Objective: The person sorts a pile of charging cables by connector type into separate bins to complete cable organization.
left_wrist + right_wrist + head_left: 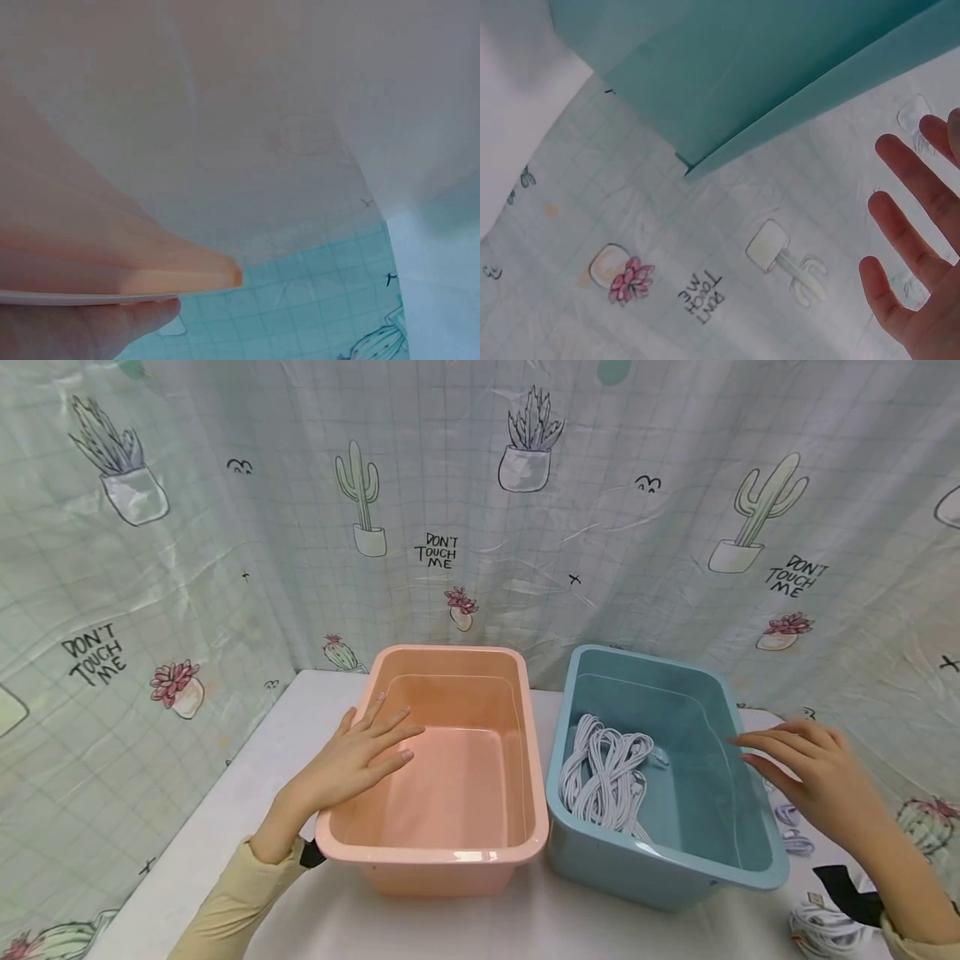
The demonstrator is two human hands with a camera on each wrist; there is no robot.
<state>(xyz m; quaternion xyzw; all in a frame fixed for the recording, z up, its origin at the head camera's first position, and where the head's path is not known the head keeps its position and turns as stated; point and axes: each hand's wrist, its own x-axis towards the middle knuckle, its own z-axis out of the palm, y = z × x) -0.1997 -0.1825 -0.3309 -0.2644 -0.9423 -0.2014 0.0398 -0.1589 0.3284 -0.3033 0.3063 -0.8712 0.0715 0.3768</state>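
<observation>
My left hand lies over the left rim of a peach-pink plastic basin, fingers spread and reaching over its inside. In the left wrist view, part of that hand shows against the basin's rim. A blue-green basin stands on the right, with bundles of white cable piled in its left half. Beside its right rim is my right hand, fingers fairly straight and nothing between them. The right wrist view shows this hand apart from the blue-green basin.
Both basins stand side by side on a white table. Right of the blue-green one lie a coiled white cable and smaller cable bundles, partly hidden by the right arm. A cactus-print curtain hangs behind and to the sides.
</observation>
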